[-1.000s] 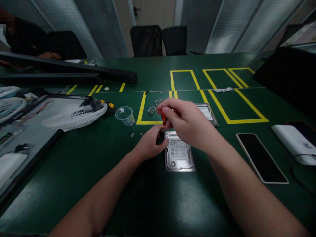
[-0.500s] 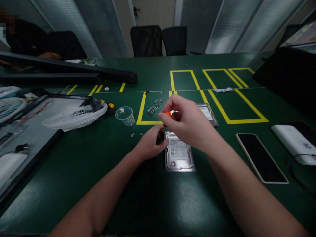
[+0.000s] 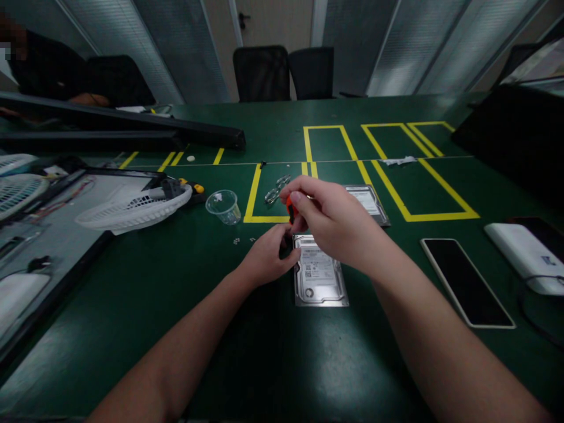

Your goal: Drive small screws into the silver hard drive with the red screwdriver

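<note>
A silver hard drive (image 3: 321,276) lies flat on the green table, label side up. My left hand (image 3: 271,255) grips its left edge near the far corner, thumb resting on top. Above that corner, my right hand (image 3: 328,220) is closed round the red and black handle of a screwdriver (image 3: 291,208). Its tip is hidden behind my fingers, so contact with a screw cannot be seen. Small screws (image 3: 237,241) lie to the left of my left hand, close to a clear plastic cup (image 3: 222,205). A second hard drive (image 3: 370,202) sits beyond my right wrist.
Yellow tape (image 3: 436,217) marks rectangles on the table. A pair of glasses (image 3: 277,191) lies inside one. To the right are a phone (image 3: 467,282) and a white power bank (image 3: 526,255). White fan grilles (image 3: 136,211) and black bars (image 3: 132,126) occupy the left; a person (image 3: 53,70) sits behind.
My right hand has turned about the screwdriver handle: its fingers have shifted and more of the red and black handle shows. My left hand and the hard drive have stayed put.
</note>
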